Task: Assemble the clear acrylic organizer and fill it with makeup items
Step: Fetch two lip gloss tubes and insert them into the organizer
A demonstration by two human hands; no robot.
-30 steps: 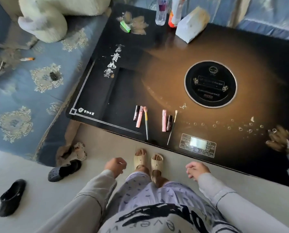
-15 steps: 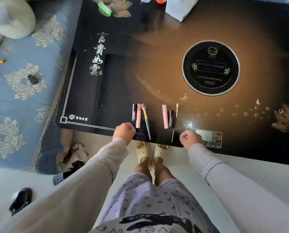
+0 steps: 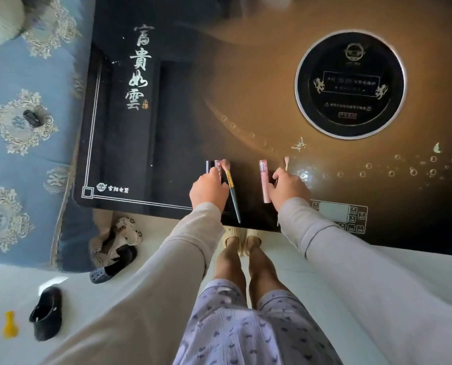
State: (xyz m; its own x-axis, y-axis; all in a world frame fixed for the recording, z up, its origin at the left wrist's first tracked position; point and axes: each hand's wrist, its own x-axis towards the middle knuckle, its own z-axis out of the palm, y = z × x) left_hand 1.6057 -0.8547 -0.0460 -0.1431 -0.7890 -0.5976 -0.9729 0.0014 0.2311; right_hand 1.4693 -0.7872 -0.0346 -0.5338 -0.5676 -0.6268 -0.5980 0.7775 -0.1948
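Makeup items lie in a row near the front edge of the black table [image 3: 167, 127]. My left hand [image 3: 208, 191] curls down over a black tube [image 3: 208, 165] and a pink tube [image 3: 218, 165]; only their tops show. A green-handled brush [image 3: 233, 196] lies just right of that hand. A pink lip-gloss tube [image 3: 264, 180] lies free between my hands. My right hand [image 3: 288, 189] is closed over a dark tube, which is hidden, and a thin brush whose tip [image 3: 286, 161] sticks out above the fingers. No acrylic organizer is in view.
A round induction plate [image 3: 350, 84] sits at the table's right, with a control panel [image 3: 338, 214] by the front edge. A blue patterned sofa [image 3: 22, 154] runs along the left. Dark shoes [image 3: 47, 313] and a yellow toy [image 3: 10, 325] lie on the white floor.
Both hands rose from beside my legs to the table edge and now rest closed over the makeup items. The view tilted down and closer to the table.
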